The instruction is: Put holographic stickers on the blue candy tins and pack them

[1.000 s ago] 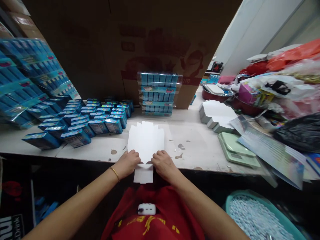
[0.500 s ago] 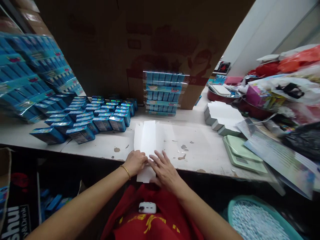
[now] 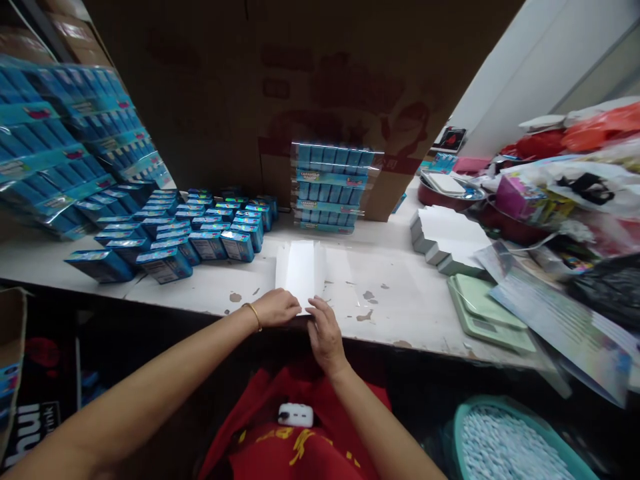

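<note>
A white cardboard blank (image 3: 299, 263) lies at the table's front edge, its long sides turned up like a shallow tray. At its near left corner my left hand (image 3: 280, 308), wearing a gold bangle, pinches the card with closed fingers. My right hand (image 3: 326, 333) has its fingers curled round the near right corner, thumb and fingertips on the card. Both hands partly cover the near end. Behind the blank stands a clear-wrapped stack of small blue boxes (image 3: 330, 183).
Loose blue boxes (image 3: 207, 245) stand in rows at the left, beside taller wrapped stacks (image 3: 50, 147). A large brown carton (image 3: 210, 80) rises behind. On the right are stacked white blanks (image 3: 450, 233) and a pale green scale (image 3: 487, 310). A teal basin (image 3: 457, 433) of wrapped pieces sits below.
The near flap, which hung over the table edge, is now folded up. Both hands have moved up to the blank's near corners, and the right fingers have curled in.
</note>
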A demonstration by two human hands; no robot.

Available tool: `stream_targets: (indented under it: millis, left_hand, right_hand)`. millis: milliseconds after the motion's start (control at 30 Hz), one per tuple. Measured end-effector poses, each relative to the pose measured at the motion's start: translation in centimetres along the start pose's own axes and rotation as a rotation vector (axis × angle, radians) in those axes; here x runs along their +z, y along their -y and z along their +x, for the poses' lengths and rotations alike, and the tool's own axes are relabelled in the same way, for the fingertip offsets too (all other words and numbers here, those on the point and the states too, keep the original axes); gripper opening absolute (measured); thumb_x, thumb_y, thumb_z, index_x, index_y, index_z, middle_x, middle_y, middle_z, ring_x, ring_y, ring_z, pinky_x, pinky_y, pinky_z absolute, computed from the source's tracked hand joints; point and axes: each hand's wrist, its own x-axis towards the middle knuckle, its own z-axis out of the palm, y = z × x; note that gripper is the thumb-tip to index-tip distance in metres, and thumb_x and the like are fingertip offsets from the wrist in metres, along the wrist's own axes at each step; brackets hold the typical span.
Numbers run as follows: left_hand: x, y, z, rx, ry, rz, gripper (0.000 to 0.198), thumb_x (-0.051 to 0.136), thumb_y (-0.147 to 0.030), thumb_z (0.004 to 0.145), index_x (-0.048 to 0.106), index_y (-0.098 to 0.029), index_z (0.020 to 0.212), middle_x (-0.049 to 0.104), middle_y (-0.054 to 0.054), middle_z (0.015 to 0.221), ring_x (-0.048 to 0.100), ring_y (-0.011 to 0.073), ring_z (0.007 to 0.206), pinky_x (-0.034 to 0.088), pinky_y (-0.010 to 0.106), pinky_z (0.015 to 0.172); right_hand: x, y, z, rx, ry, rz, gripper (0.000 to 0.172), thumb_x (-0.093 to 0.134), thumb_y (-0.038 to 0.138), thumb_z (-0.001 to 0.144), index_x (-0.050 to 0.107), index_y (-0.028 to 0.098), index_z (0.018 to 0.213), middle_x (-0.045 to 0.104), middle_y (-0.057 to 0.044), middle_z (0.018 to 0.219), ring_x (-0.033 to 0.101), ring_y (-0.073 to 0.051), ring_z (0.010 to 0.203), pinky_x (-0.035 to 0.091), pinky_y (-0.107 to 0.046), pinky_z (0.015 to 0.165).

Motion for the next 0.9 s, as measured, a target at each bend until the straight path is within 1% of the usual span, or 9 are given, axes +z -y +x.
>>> stream_targets:
  millis: [133,233,300,367,433,500,600,700,900]
  left_hand:
    - [-0.5,0.9,0.3,0.003,0.036,-0.191,0.018,0.046,-0.031,0.075,0.057,-0.017,0.082,0.06,-0.001,0.067,0.05,0.0116,0.061,0.032,0.02,0.054]
    - [0.6,1.1,0.4,-0.141,-0.091,-0.199,0.019,0.05,-0.019,0.071,0.052,-0.019,0.09,0.06,-0.001,0.073,0.052,0.0125,0.066,0.035,0.021,0.058]
    - [1.6,0.9,0.2,-0.158,-0.206,-0.12,0.014,0.049,-0.016,0.072,0.053,-0.019,0.085,0.06,0.001,0.078,0.052,0.014,0.072,0.037,0.024,0.063]
    - [2.5,0.5,-0.3,-0.098,-0.313,-0.007,0.01,0.047,-0.016,0.075,0.056,-0.02,0.078,0.06,0.002,0.081,0.052,0.0161,0.082,0.035,0.03,0.075]
    - [3.1,0.2,-0.9,-0.036,-0.4,0.103,0.012,0.047,-0.019,0.077,0.058,-0.022,0.077,0.06,0.002,0.087,0.049,0.0185,0.093,0.027,0.04,0.088]
    - [3.6,-0.2,-1.4,-0.01,-0.431,0.2,0.011,0.05,-0.022,0.077,0.06,-0.024,0.08,0.061,0.002,0.091,0.048,0.0201,0.096,0.016,0.048,0.094]
    - [3.8,-0.6,-1.3,0.008,-0.333,0.311,0.012,0.05,-0.02,0.075,0.062,-0.022,0.073,0.063,0.002,0.076,0.053,0.019,0.085,0.01,0.05,0.095]
    - [3.2,-1.1,-0.4,-0.038,-0.162,0.355,0.014,0.052,-0.016,0.07,0.064,-0.021,0.063,0.062,0.002,0.062,0.055,0.018,0.073,0.007,0.052,0.095]
    - [1.1,-2.1,1.8,-0.167,0.124,0.226,0.009,0.059,-0.022,0.064,0.066,-0.022,0.07,0.066,0.004,0.073,0.059,0.021,0.075,0.017,0.052,0.089]
  right_hand:
    - [0.5,0.4,0.5,0.101,-0.058,0.019,0.027,0.038,0.007,0.08,0.048,0.019,0.102,0.05,-0.009,0.111,0.041,-0.017,0.113,0.038,-0.04,0.095]
    - [0.2,0.4,0.8,0.12,-0.032,-0.006,0.023,0.036,0.008,0.082,0.05,0.019,0.097,0.05,-0.008,0.112,0.041,-0.016,0.112,0.039,-0.038,0.094]
    - [-0.3,0.4,0.8,0.083,0.03,-0.073,0.022,0.036,0.01,0.083,0.053,0.018,0.095,0.049,-0.009,0.114,0.038,-0.017,0.115,0.039,-0.036,0.095]
    - [-1.0,0.3,0.7,0.003,0.15,-0.185,0.023,0.04,0.012,0.082,0.054,0.017,0.1,0.049,-0.009,0.115,0.033,-0.019,0.12,0.038,-0.036,0.096]
    - [-1.5,0.2,0.7,-0.068,0.257,-0.335,0.025,0.045,0.015,0.082,0.054,0.018,0.105,0.053,-0.008,0.11,0.031,-0.02,0.122,0.033,-0.039,0.099]
    - [-1.8,0.1,0.9,-0.11,0.318,-0.478,0.022,0.047,0.017,0.082,0.056,0.02,0.101,0.058,-0.005,0.096,0.035,-0.021,0.119,0.023,-0.043,0.103]
    - [-1.9,-0.1,1.5,-0.148,0.399,-0.6,0.014,0.048,0.016,0.081,0.062,0.02,0.081,0.059,-0.002,0.074,0.041,-0.022,0.113,0.007,-0.048,0.105]
    - [-1.9,-0.2,2.4,-0.164,0.512,-0.626,0.016,0.05,0.015,0.079,0.062,0.02,0.069,0.059,-0.001,0.066,0.042,-0.022,0.109,0.001,-0.048,0.105]
    - [-2.4,-0.3,3.9,-0.121,0.717,-0.632,0.022,0.045,0.015,0.08,0.065,0.019,0.071,0.063,-0.005,0.073,0.044,-0.022,0.104,0.004,-0.048,0.102]
